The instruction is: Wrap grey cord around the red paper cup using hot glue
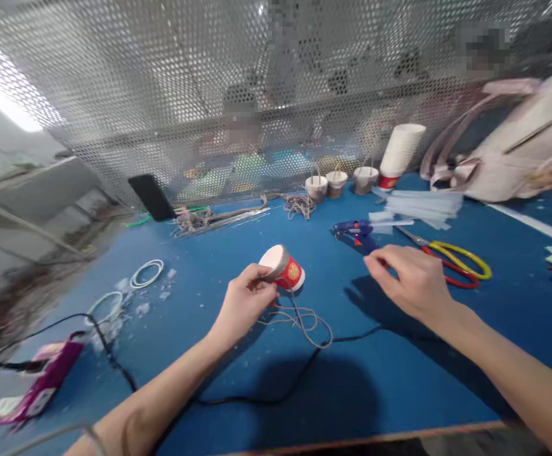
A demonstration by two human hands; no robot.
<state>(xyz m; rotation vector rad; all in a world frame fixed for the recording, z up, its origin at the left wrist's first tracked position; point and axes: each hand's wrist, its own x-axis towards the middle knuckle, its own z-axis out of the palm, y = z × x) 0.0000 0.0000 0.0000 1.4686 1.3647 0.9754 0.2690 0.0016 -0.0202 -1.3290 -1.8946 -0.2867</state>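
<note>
- Paper cup (pixel 291 273), red and white with a grey band near its rim, is tilting above the blue table (pixel 175 316), its rim clamped by the left hand (pixel 247 299).
- Grey cord (pixel 314 324) is trailing beside the cup.
- Right hand (pixel 411 278) is hovering apart from it, thumb and fingertip together, near a blue glue gun (pixel 360 234) and red-and-yellow scissors (pixel 459 259).

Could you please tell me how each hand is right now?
Left hand: closed on the paper cup.
Right hand: curled, nothing visible in it; fully closed or not, unclear.
</note>
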